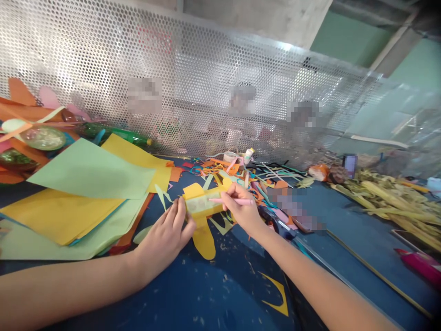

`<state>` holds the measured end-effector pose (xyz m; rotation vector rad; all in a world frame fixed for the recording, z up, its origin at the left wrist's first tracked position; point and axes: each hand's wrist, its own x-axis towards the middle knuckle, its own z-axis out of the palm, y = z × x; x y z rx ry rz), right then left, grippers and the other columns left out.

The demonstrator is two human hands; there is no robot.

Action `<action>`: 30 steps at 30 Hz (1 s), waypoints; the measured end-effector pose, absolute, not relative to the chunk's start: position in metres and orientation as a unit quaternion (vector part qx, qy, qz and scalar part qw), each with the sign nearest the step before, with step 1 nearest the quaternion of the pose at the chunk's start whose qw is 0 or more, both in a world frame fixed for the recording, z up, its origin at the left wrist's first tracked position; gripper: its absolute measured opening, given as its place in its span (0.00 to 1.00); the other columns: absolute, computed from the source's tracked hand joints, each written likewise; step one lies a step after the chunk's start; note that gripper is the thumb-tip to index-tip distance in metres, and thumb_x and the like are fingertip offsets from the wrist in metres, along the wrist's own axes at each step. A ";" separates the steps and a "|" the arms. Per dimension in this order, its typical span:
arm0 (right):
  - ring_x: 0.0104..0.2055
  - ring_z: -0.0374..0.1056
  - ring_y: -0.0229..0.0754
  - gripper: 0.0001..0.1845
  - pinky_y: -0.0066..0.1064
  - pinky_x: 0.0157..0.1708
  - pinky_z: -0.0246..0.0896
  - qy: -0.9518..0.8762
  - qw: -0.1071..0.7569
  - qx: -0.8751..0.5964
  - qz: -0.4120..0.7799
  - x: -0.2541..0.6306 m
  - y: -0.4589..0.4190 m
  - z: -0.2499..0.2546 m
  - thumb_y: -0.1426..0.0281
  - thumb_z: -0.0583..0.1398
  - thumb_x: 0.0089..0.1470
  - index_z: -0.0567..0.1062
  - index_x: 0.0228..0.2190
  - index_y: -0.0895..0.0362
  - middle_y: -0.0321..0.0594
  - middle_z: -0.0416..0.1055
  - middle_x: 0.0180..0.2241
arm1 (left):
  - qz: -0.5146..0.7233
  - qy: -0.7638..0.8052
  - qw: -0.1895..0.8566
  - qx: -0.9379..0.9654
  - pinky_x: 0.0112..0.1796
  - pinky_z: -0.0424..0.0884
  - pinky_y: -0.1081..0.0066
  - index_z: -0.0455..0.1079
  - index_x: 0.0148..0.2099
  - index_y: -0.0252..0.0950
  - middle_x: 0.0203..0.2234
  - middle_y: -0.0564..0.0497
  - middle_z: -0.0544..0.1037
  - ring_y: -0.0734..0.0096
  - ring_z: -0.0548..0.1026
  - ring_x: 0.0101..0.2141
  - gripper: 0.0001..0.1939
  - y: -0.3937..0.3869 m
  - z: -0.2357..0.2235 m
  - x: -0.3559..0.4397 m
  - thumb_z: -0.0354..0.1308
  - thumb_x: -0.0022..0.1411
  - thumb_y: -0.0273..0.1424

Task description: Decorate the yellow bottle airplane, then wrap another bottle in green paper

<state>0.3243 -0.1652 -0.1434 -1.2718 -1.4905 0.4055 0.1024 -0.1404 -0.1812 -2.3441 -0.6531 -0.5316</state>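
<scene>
A yellow paper cutout [205,239], shaped like a small plane with rounded wings, lies in the middle with a pale green strip [200,204] along its body. Bent fingers of my left hand [168,234] steady its left end, thumb at the near side. In my right hand [243,209] is a slim pink pen [237,201], closed in a pinch. The pen's tip points left and rests on or just above the pale strip; I cannot tell which. Part of the cutout's right end is hidden behind my right hand.
Green and yellow paper sheets [93,170] are stacked at the left, near a green bottle [120,135]. Colourful scraps [217,165] and a small white bottle [248,155] lie behind. Dried husks [389,197] and a thin stick [375,271] are at the right. A perforated metal screen [203,69] stands behind.
</scene>
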 end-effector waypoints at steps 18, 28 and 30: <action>0.20 0.64 0.36 0.14 0.28 0.25 0.59 -0.626 0.534 -0.532 0.199 0.327 -0.163 -0.146 0.63 0.57 0.56 0.61 0.23 0.53 0.30 0.67 0.17 | -0.220 -0.245 0.314 -0.891 0.48 0.70 0.56 0.63 0.51 0.28 0.54 0.25 0.64 0.43 0.67 0.53 0.16 -0.140 -0.182 0.102 0.55 0.61 0.26; 0.19 0.63 0.35 0.14 0.27 0.23 0.56 -0.631 0.530 -0.527 0.208 0.327 -0.163 -0.145 0.64 0.57 0.56 0.60 0.22 0.54 0.29 0.66 0.16 | -0.198 -0.239 0.347 -0.885 0.48 0.71 0.56 0.63 0.49 0.27 0.53 0.21 0.65 0.41 0.67 0.53 0.16 -0.140 -0.180 0.102 0.56 0.60 0.27; 0.20 0.64 0.35 0.14 0.27 0.24 0.57 -0.630 0.533 -0.525 0.209 0.327 -0.163 -0.146 0.64 0.58 0.56 0.61 0.23 0.54 0.30 0.67 0.16 | -0.194 -0.239 0.355 -0.883 0.48 0.71 0.57 0.62 0.49 0.27 0.53 0.22 0.65 0.41 0.68 0.53 0.16 -0.140 -0.179 0.102 0.57 0.59 0.27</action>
